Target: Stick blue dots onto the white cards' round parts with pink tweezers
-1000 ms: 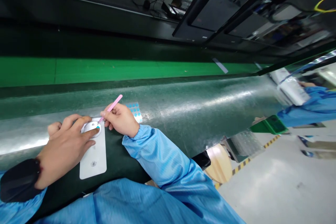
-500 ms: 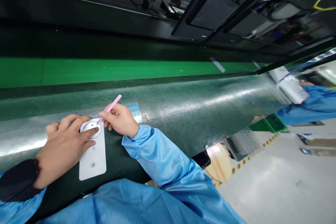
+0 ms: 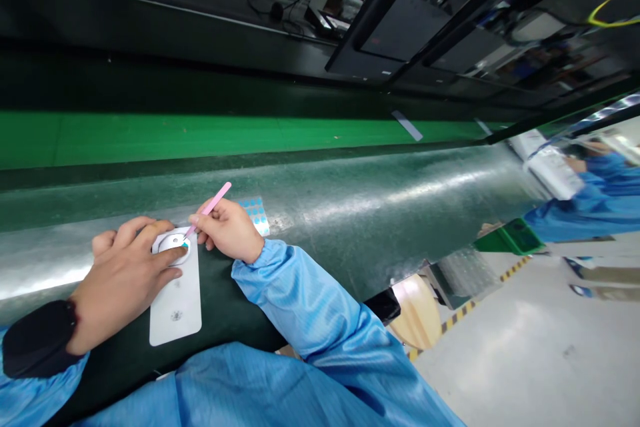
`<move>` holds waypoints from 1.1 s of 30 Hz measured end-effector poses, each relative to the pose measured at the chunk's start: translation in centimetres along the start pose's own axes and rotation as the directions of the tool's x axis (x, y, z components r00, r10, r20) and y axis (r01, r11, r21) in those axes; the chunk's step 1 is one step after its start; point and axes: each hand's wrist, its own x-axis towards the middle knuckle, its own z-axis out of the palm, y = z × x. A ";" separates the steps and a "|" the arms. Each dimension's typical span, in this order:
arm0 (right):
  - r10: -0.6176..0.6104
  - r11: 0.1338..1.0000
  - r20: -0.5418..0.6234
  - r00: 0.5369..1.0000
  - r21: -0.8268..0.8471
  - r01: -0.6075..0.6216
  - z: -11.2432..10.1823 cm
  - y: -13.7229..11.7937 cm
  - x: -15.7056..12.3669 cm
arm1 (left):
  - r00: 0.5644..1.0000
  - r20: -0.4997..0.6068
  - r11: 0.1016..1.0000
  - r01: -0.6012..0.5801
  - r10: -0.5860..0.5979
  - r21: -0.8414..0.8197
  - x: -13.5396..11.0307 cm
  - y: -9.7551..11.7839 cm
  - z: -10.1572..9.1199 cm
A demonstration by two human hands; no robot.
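A white flat panel with rounded corners [image 3: 176,300] lies on the dark green bench top in front of me. My left hand [image 3: 133,267] rests across its upper end, fingers spread, with the index fingertip at a round recess [image 3: 173,240]. By that fingertip shows a small blue-green dot [image 3: 185,246]. Pinched in my right hand [image 3: 225,227] is a pair of pink tweezers [image 3: 217,197], its tip down at the recess close to the dot. Behind my right hand lies a clear sheet of blue round stickers [image 3: 256,215], partly covered.
A green conveyor belt [image 3: 225,137] runs along the bench [image 3: 350,200], with a pale strip [image 3: 407,125] on it. At the right are a co-worker's blue sleeve [image 3: 560,217], a green bin [image 3: 515,237] and a wooden stool [image 3: 415,310].
The blue-green dot shows more plainly by my left index fingertip, which has shifted slightly down. My right hand and the tweezers stay almost still. The camera view has moved a little.
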 end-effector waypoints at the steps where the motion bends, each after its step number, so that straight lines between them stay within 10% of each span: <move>1: 0.000 1.000 -0.001 1.000 -0.001 0.000 0.0 0.0 0.0 | 1.000 0.002 1.000 0.000 0.000 0.001 0.0 -0.1 0.1; 17: 0.011 0.999 0.015 1.000 0.046 -0.011 0.2 0.1 0.6 | 0.999 0.040 0.995 0.033 -0.037 0.089 0.1 -0.6 0.5; 33: 0.078 0.972 0.007 0.997 0.222 -0.078 0.8 -0.1 3.3 | 0.969 0.148 0.946 0.230 -0.200 -0.229 3.8 -2.3 0.2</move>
